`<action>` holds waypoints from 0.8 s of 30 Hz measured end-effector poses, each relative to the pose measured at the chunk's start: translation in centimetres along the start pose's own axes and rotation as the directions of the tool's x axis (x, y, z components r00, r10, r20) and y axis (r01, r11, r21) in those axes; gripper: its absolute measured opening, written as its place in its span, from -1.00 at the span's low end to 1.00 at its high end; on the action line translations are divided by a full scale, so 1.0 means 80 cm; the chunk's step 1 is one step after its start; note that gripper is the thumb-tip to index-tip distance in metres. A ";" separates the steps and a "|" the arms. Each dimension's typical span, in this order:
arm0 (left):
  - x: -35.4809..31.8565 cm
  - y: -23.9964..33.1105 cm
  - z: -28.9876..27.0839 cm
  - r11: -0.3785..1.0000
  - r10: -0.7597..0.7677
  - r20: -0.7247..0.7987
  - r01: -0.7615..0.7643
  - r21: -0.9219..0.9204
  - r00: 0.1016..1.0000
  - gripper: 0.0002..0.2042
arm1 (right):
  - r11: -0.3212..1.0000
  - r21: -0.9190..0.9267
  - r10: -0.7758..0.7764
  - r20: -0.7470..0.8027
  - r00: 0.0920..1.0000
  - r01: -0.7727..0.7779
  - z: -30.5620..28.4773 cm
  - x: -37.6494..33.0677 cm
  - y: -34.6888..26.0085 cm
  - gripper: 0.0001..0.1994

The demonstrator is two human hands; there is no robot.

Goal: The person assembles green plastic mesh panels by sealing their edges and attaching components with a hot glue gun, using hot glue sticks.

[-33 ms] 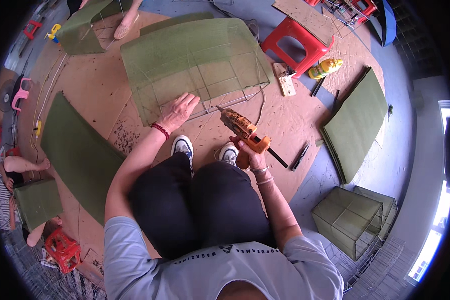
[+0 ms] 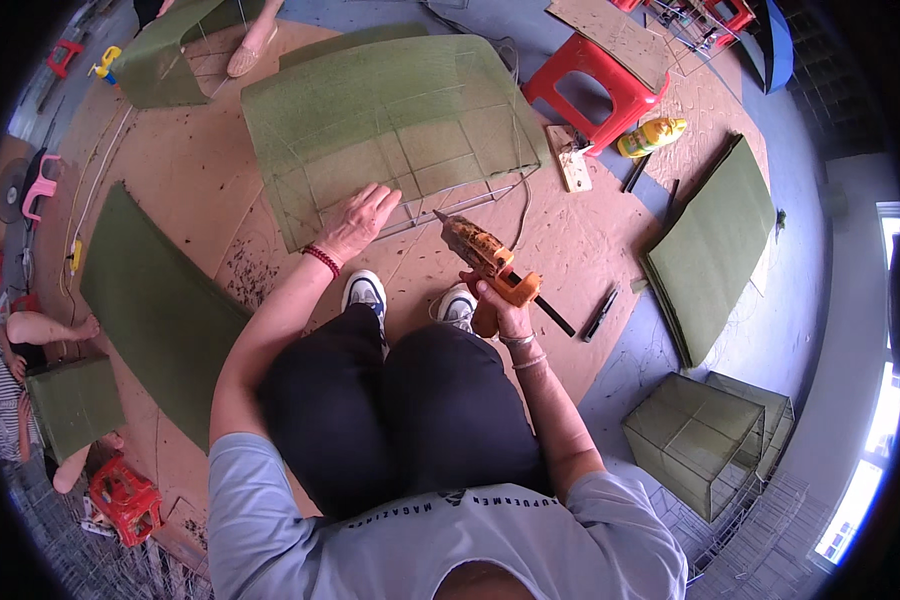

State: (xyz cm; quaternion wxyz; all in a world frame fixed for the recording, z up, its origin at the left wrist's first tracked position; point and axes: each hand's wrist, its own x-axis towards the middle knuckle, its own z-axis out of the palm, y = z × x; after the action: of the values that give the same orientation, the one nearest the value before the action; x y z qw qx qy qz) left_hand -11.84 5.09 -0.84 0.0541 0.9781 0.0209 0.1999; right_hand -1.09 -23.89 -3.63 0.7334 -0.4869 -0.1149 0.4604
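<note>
A wire frame [image 2: 425,190] partly wrapped in translucent green mesh [image 2: 355,105] lies on the floor in front of me. My left hand [image 2: 358,222] is at its near edge, fingers together and bent over the mesh and rim wire; the thumb is hidden. In my right hand [image 2: 500,308] is an orange hot glue gun [image 2: 485,252], smeared brown, with a black glue stick [image 2: 555,316] poking out of its back. Its nozzle points up and left, close to the frame's near rim, just right of my left hand. I cannot tell whether the tip touches the wire.
Cardboard [image 2: 410,262] covers the floor. Green sheets lie left [image 2: 150,290] and stacked right [image 2: 715,255]. A red stool [image 2: 595,90], yellow bottle [image 2: 652,137] and black-handled tool [image 2: 600,313] are right. Mesh-covered frames [image 2: 695,435] stand lower right. Other people work at left and upper left.
</note>
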 end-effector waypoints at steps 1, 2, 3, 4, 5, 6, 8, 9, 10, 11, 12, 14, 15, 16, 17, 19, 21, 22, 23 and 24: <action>0.001 -0.001 0.003 0.999 0.015 -0.036 -0.013 0.030 0.999 -0.72 | 1.000 -0.013 -0.023 -0.014 1.000 0.023 0.002 0.002 0.002 -0.62; 0.002 -0.002 0.006 0.998 0.024 -0.061 -0.020 0.062 0.998 -0.74 | 1.000 -0.018 -0.014 -0.013 1.000 0.014 0.003 0.004 0.003 -0.62; 0.003 -0.003 0.009 0.999 0.015 -0.067 -0.012 0.049 0.998 -0.74 | 0.998 -0.043 -0.034 0.001 0.999 0.034 0.003 0.006 0.004 -0.63; 0.004 -0.004 0.012 0.998 -0.036 -0.072 0.040 0.047 0.997 -0.72 | 0.997 -0.070 -0.045 0.000 0.999 0.045 0.003 0.007 0.005 -0.64; 0.004 -0.005 0.015 0.995 -0.089 -0.063 0.092 0.045 0.994 -0.71 | 0.997 -0.069 -0.043 0.012 0.999 0.044 0.003 0.008 0.006 -0.67; 0.003 -0.005 0.017 0.994 -0.098 -0.074 0.101 0.039 0.992 -0.71 | 0.997 -0.071 -0.036 0.018 0.999 0.037 0.003 0.010 0.007 -0.67; 0.000 -0.005 0.018 0.995 -0.091 -0.040 0.093 0.046 0.995 -0.68 | 0.985 -0.160 -0.058 0.048 0.997 0.065 0.003 0.013 0.009 -0.67; -0.001 -0.005 0.019 0.994 -0.094 -0.031 0.096 0.059 0.995 -0.67 | 0.985 -0.163 -0.048 0.071 0.996 0.059 0.004 0.015 0.010 -0.67; -0.001 -0.004 0.019 0.993 -0.099 -0.044 0.101 0.056 0.994 -0.67 | 0.988 -0.143 -0.054 0.049 0.997 0.060 0.006 0.017 0.012 -0.66; -0.002 -0.004 0.018 0.995 -0.076 -0.052 0.079 0.058 0.996 -0.67 | 0.990 -0.125 -0.059 0.027 0.998 0.062 0.008 0.019 0.013 -0.66; -0.002 -0.004 0.017 0.997 -0.052 -0.048 0.054 0.059 0.997 -0.68 | 0.994 -0.098 -0.056 0.004 0.998 0.056 0.010 0.020 0.013 -0.65; -0.003 -0.004 0.015 0.997 -0.054 -0.056 0.057 0.056 0.997 -0.71 | 0.992 -0.108 -0.067 -0.023 0.997 0.064 0.014 0.022 0.013 -0.65; -0.001 -0.006 0.015 0.996 -0.090 -0.072 0.092 0.021 0.993 -0.73 | 0.994 -0.093 -0.064 -0.017 0.998 0.062 0.016 0.022 0.012 -0.66; 0.000 -0.006 0.015 0.991 -0.134 -0.071 0.133 -0.016 0.989 -0.74 | 0.996 -0.067 -0.059 -0.023 0.998 0.058 0.017 0.022 0.012 -0.66; 0.001 -0.006 0.015 0.989 -0.149 -0.106 0.147 -0.025 0.983 -0.77 | 0.997 -0.056 -0.053 -0.026 0.998 0.051 0.019 0.022 0.012 -0.67; 0.002 -0.005 0.015 0.988 -0.150 -0.121 0.146 -0.039 0.981 -0.77 | 0.995 -0.085 -0.061 -0.020 0.998 0.059 0.021 0.022 0.011 -0.68; 0.003 -0.005 0.015 0.986 -0.152 -0.131 0.142 -0.083 0.980 -0.80 | 0.994 -0.095 -0.067 -0.039 0.997 0.063 0.023 0.023 0.011 -0.70; 0.003 -0.005 0.014 0.986 -0.154 -0.142 0.143 -0.082 0.978 -0.80 | 0.993 -0.097 -0.064 -0.040 0.997 0.060 0.024 0.024 0.011 -0.70; 0.003 -0.005 0.014 0.988 -0.144 -0.148 0.133 -0.083 0.978 -0.80 | 0.995 -0.086 -0.058 -0.057 0.997 0.053 0.025 0.025 0.012 -0.70; 0.003 -0.005 0.013 0.988 -0.138 -0.145 0.127 -0.086 0.980 -0.80 | 0.997 -0.066 -0.051 -0.077 0.996 0.046 0.025 0.026 0.011 -0.70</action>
State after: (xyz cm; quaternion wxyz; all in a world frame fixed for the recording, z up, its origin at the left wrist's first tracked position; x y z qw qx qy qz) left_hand -11.24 5.37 -1.79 0.1029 0.9538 0.0825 0.2698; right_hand -1.71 -20.95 -3.95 0.7323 -0.5251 -0.1125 0.4188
